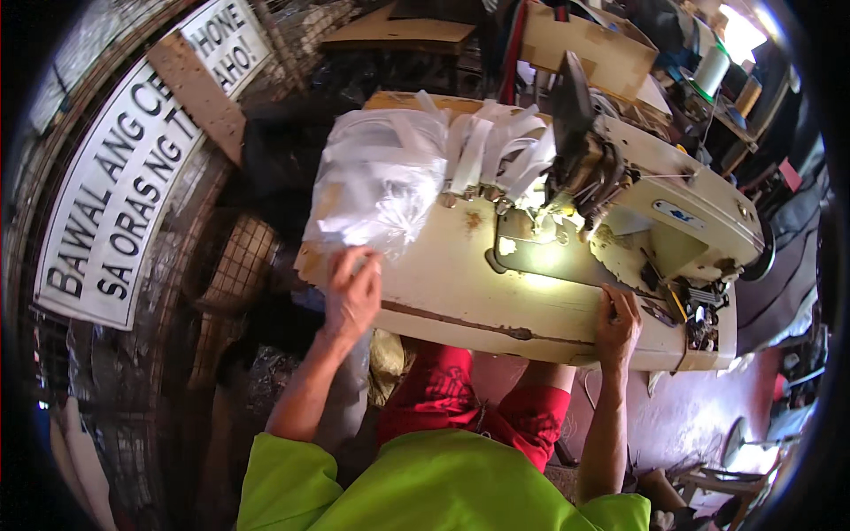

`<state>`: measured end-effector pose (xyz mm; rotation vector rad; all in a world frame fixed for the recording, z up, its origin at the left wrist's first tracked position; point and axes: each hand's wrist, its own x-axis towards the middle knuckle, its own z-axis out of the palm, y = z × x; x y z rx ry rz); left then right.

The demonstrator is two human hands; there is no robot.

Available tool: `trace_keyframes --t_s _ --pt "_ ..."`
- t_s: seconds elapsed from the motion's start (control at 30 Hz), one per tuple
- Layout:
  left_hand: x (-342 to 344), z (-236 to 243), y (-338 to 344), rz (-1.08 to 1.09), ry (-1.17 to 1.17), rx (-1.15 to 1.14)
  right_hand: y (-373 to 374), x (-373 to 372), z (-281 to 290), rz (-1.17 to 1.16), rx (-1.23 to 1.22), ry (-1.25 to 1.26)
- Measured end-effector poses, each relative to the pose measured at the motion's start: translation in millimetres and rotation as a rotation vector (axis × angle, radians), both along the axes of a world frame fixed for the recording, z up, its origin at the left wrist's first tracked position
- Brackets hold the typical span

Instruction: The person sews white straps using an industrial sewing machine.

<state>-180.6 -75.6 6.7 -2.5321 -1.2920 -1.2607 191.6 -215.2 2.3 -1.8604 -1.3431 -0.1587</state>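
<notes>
On the left is a wall of wire squares. A long white sign with black letters is up on it, and 1 brown board goes across the sign. At the back are 1 wooden table and 1 big cardboard box. A bright white light shines at the top right. The floor is pink and shiny.

I see the person's left hand at eleven o'clock from the chest, fingers bent, left forearm angled toward one; the right hand sits past one o'clock, fingers curled, right forearm near twelve.
</notes>
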Motion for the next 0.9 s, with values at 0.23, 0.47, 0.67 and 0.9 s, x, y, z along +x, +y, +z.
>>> trace_keyframes --t_s 0.23,0.47,0.67,0.9 --pt "-20 8 42 0.100 0.061 -0.032 -2 -2 -3 -0.049 -0.032 -0.009" --pt "-16 -28 59 0.311 0.237 -0.024 -2 2 -6 -0.001 0.072 -0.086" --pt "-22 -29 54 0.261 0.173 0.064 -5 2 -9 -0.025 0.084 -0.007" --pt "-20 -16 38 0.274 0.284 0.077 -8 7 -12 -0.039 0.129 -0.018"
